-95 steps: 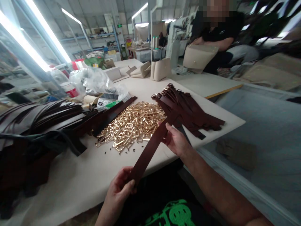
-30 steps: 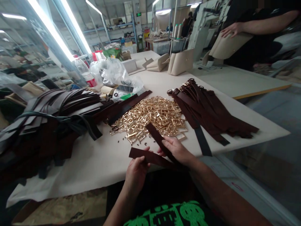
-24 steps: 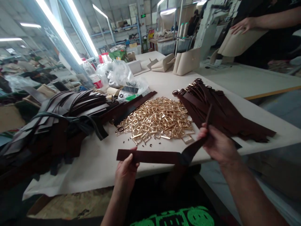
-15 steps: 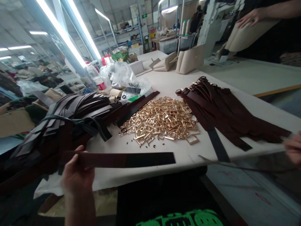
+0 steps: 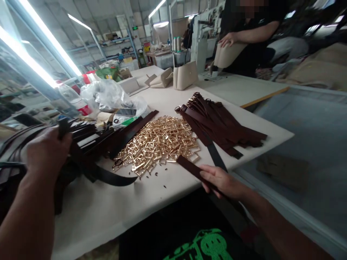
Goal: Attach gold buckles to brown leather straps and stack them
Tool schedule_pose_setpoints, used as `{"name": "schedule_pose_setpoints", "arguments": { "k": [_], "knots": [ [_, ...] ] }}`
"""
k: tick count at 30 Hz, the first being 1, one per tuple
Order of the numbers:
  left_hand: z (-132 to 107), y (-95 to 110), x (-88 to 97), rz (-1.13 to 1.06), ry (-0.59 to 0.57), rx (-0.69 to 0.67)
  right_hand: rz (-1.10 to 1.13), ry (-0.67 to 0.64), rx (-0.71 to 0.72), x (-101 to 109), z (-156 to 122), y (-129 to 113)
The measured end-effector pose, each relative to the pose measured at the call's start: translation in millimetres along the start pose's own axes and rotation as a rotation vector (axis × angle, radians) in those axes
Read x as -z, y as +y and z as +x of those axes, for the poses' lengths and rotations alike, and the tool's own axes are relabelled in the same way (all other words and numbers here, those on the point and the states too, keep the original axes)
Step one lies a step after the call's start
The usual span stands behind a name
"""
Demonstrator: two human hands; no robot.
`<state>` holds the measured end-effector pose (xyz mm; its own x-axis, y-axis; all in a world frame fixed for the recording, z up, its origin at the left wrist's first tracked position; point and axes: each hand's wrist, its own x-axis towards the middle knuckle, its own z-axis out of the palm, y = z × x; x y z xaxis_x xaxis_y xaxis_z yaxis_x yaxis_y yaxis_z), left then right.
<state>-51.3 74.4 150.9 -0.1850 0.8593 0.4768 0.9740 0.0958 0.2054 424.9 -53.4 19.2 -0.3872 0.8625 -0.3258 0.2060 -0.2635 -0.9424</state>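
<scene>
My left hand (image 5: 47, 151) is closed over the heap of dark leather straps (image 5: 86, 139) at the table's left, gripping a strap whose free end curls across the table. My right hand (image 5: 221, 180) grips the near end of a brown leather strap (image 5: 191, 168) at the table's front edge; the strap's far end points toward the pile of gold buckles (image 5: 159, 141). A fan of brown straps fitted with rings (image 5: 217, 122) lies to the right of the buckles.
A plastic bag, a phone and a bottle (image 5: 108, 97) sit at the back left. Beige bag parts (image 5: 184, 76) stand farther back. Another person (image 5: 244, 39) holds a beige panel at a sewing machine. Small dark rivets lie scattered near the buckles. The white table (image 5: 121, 202) ends at right.
My left hand has gone from the table's front edge onto the strap heap at left. My right hand has come back from the far right and now holds a strap near the buckles.
</scene>
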Motion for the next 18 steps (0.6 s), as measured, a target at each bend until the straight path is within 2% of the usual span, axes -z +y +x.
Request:
{"name": "schedule_pose_setpoints", "arguments": {
  "k": [2,3,5,6,7,8,11,12,14,15,18],
  "knots": [
    [11.8,21.3,-17.9,0.172,-0.011,-0.111,-0.096,-0.062,0.000,-18.2,2.4,-4.7],
    [10.4,33.0,-25.6,0.199,0.011,-0.174,-0.153,-0.072,0.000,-23.1,1.7,-7.5],
    [-8.5,58.8,-38.3,0.127,0.096,-0.294,-0.271,-0.069,0.012,-27.3,-1.2,-13.3],
    [-25.5,72.8,-43.6,0.040,0.128,-0.300,-0.331,-0.064,0.029,-28.1,-2.7,-15.9],
    [-46.7,87.2,-48.5,-0.082,0.112,-0.281,-0.390,-0.059,0.058,-28.7,-3.8,-17.9],
    [-70.9,101.3,-53.0,-0.254,0.027,-0.244,-0.444,-0.050,0.095,-29.5,-4.5,-19.4],
    [-147.0,136.2,-65.7,-0.808,-0.595,-0.058,-0.568,-0.042,0.185,-34.9,-4.1,-20.4],
    [-169.2,143.9,-69.3,-0.934,-0.724,0.016,-0.594,-0.051,0.196,-37.3,-3.5,-19.8],
    [-204.3,152.7,-74.9,-1.147,-0.886,0.168,-0.627,-0.084,0.208,-41.9,-2.3,-17.7],
    [-216.9,154.3,-76.3,-1.236,-0.924,0.254,-0.627,-0.101,0.218,-43.7,-1.9,-16.5],
    [-239.1,152.0,-75.2,-1.421,-0.926,0.531,-0.570,-0.113,0.232,-46.8,-2.3,-13.8]
  ]
}}
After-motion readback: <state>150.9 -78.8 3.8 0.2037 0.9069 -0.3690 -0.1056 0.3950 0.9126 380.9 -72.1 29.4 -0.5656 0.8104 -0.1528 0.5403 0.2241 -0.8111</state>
